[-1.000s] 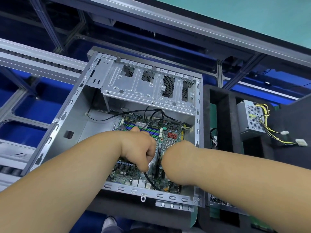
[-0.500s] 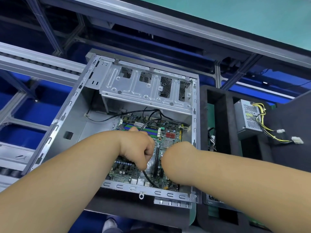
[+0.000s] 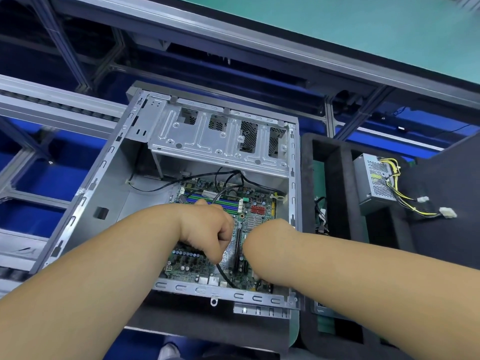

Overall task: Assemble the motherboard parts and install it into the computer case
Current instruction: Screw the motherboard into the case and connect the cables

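Observation:
An open grey computer case (image 3: 109, 165) lies on its side with the green motherboard (image 3: 259, 211) set in its floor. My left hand (image 3: 207, 229) is curled in a fist over the board's middle. A black cable (image 3: 225, 278) runs out from under its fingers towards the case's near rail. My right hand (image 3: 265, 242) is bent down at the wrist just right of a long black slot (image 3: 237, 250). Its fingers are hidden behind the wrist. Both forearms reach in from the near side.
A metal drive cage (image 3: 207, 144) spans the far end of the case, with thin black wires looping below it. To the right, a black foam tray (image 3: 335, 178) holds a grey power supply (image 3: 374, 183) with yellow and black leads. Conveyor rails run on the left.
Both hands stay at the same place over the motherboard. Only the view shifts slightly.

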